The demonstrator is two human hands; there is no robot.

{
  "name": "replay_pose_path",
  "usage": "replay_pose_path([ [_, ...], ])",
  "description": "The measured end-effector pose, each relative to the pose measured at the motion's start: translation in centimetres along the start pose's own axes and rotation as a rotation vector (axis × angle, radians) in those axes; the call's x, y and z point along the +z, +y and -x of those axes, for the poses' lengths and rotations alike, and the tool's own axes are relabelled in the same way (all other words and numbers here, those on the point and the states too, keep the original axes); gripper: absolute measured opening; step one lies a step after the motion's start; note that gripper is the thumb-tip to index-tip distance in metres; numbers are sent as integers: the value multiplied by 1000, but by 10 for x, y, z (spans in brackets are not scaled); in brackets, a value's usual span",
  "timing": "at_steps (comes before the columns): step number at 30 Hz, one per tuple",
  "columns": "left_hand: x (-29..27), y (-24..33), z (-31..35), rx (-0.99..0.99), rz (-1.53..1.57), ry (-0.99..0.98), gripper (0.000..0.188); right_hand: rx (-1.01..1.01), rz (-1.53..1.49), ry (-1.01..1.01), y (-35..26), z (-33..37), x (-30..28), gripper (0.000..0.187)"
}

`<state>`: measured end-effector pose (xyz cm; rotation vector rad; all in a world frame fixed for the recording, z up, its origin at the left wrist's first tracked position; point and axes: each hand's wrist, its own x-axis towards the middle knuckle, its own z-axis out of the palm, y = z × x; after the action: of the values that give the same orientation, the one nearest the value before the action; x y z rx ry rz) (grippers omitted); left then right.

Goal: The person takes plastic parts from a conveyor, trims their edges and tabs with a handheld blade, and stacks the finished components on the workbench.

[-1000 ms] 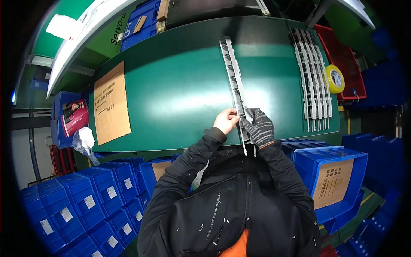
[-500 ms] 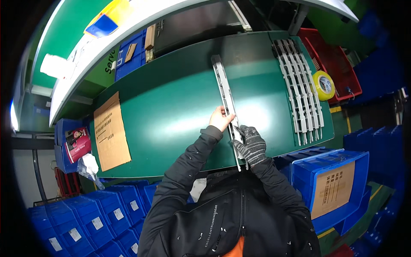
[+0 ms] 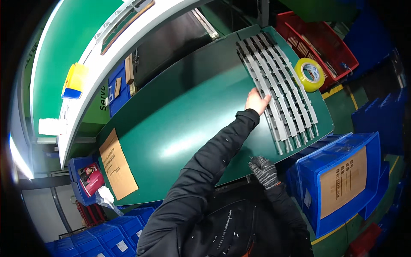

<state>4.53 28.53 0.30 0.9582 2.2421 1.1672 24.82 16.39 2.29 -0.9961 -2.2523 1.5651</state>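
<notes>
Several long, light-grey slotted strips [image 3: 286, 93] lie side by side on the right part of the green table. My bare left hand [image 3: 257, 102] reaches across and grips the long edge of the leftmost strip [image 3: 270, 97], its thumb on top. The fingers on the far side of that strip are partly hidden. Down by the table's front edge is my right hand [image 3: 264, 172] in a grey-and-black knit glove. It is apart from the strips, its fingers loosely bent and apart, with no strip in them.
A yellow tape roll [image 3: 309, 74] sits right of the strips, beside a red bin [image 3: 338, 55]. A cardboard sheet [image 3: 118, 166] lies at the table's left end. Blue crates [image 3: 312, 182] stand at the right front. A white shelf edge [image 3: 92, 64] arches over the far left.
The strip that both hands held mid-table is now at the left of the row, with my left hand on it. My right hand has let go and drawn back. The view has shifted right.
</notes>
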Motion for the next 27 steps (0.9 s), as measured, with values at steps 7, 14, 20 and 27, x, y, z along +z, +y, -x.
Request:
replay_pose_path([
  [7,-26,0,-11,-60,88,16,60,232,-391,49,8,-16,0,8],
  [14,-220,-134,-130,35,-337,596,35,429,-472,107,-14,-25,-8,4],
  [20,-392,-221,-215,59,-1036,732,47,517,-494,148,2,-17,-8,2],
  [27,-525,-309,-256,-262,-744,276,49,663,-737,127,-19,-27,-16,12],
])
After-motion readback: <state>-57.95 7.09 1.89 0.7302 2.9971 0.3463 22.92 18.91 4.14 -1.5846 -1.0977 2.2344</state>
